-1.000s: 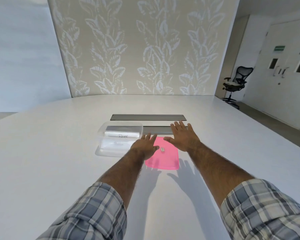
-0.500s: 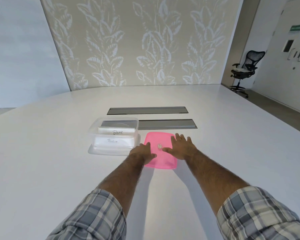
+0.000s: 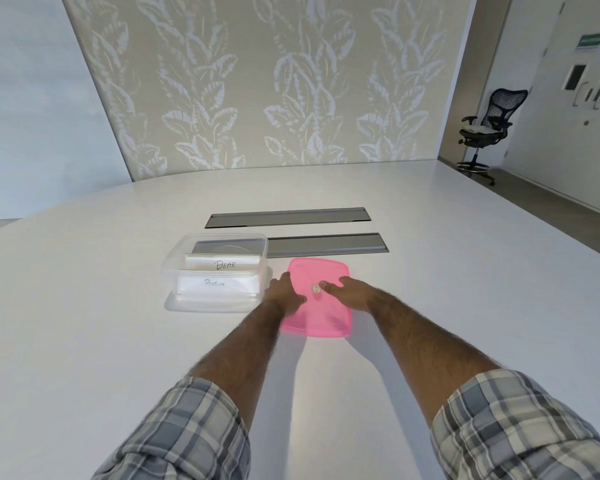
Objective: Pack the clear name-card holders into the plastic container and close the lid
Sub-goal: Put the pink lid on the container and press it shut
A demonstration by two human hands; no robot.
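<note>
A clear plastic container (image 3: 174,268) stands open on the white table, left of centre. Inside it lie clear name-card holders; one card reads "DEAR" (image 3: 224,265) and a second holder (image 3: 215,284) lies in front of it. The pink lid (image 3: 321,271) lies flat on the table just right of the container. My left hand (image 3: 283,292) is at the lid's left edge, thumb on top and fingers curled down along the edge. My right hand (image 3: 350,292) rests on the lid's right half, fingers lying on its top.
Two grey cable-slot covers (image 3: 326,244) are set into the table (image 3: 84,323) behind the container and lid. A black office chair (image 3: 485,126) stands on the floor at the far right, near white doors.
Both hands drew back from beyond the lid and came down onto it, the left at its left edge, the right on its right half. The lid and container stayed put.
</note>
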